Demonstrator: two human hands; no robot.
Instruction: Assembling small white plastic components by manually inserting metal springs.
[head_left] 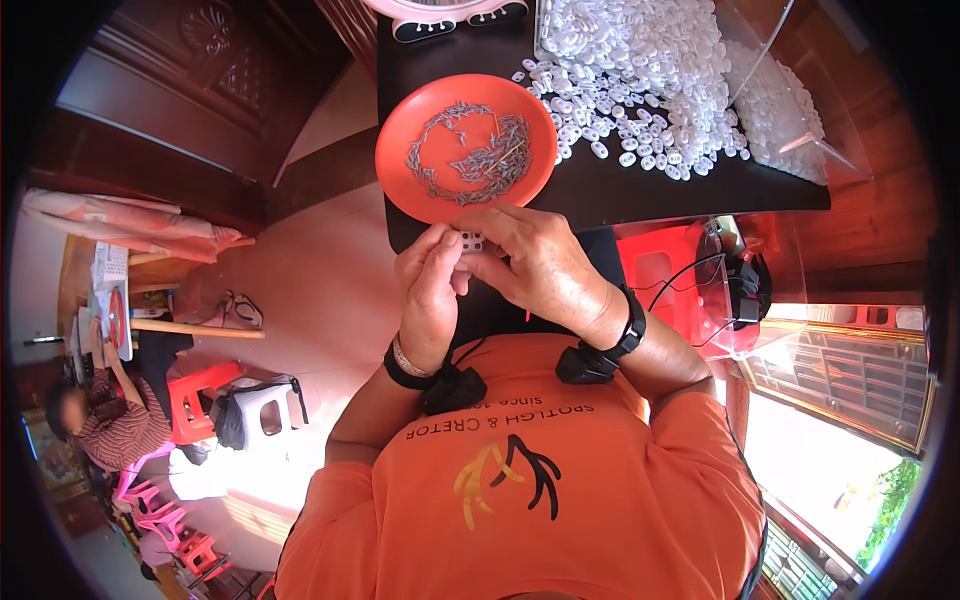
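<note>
Just over the table's near edge, my two hands meet at a small white plastic piece [472, 241] with dark square holes or marks. My left hand [428, 285] is closed, its thumb and fingers pinching the piece from the left. From the other side my right hand [540, 262] curls around it, its fingertips pressed in close. Right beyond the hands stands an orange plate [395, 150]; many small grey screws [495, 165] lie in it, mostly heaped toward the right. Whether a screw is between my fingers I cannot make out.
White oval plastic pieces [640, 130] spill across the dark table [590, 200] at the far right, beside a clear bag [785, 115] full of them. A red stool [655, 265] stands under the table's right side. Far left, another person [120, 420] sits near stools.
</note>
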